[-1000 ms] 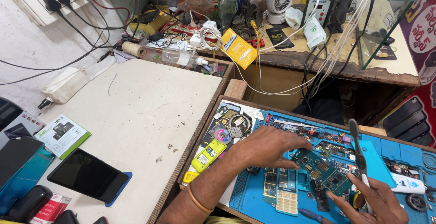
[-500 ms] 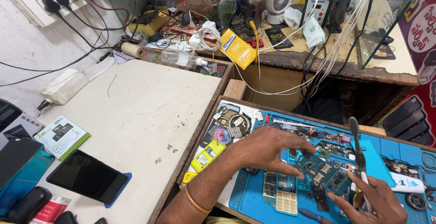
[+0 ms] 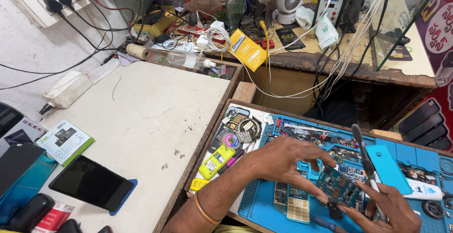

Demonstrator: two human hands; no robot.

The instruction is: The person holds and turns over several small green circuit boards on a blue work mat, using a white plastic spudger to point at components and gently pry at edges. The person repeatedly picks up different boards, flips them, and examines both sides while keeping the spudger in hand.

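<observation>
Over the blue repair mat [image 3: 264,204], a small green circuit board [image 3: 339,189] is pinched at its edge by the left hand [image 3: 283,160] while black tweezers [image 3: 363,155] are gripped in the right hand [image 3: 389,209], so a slip could scratch or drop it.

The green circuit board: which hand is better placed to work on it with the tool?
Probably the right hand: it holds the black-handled tool beside the green circuit board. The left hand is occupied, pinching the board's edge to steady it over the blue mat.
</observation>
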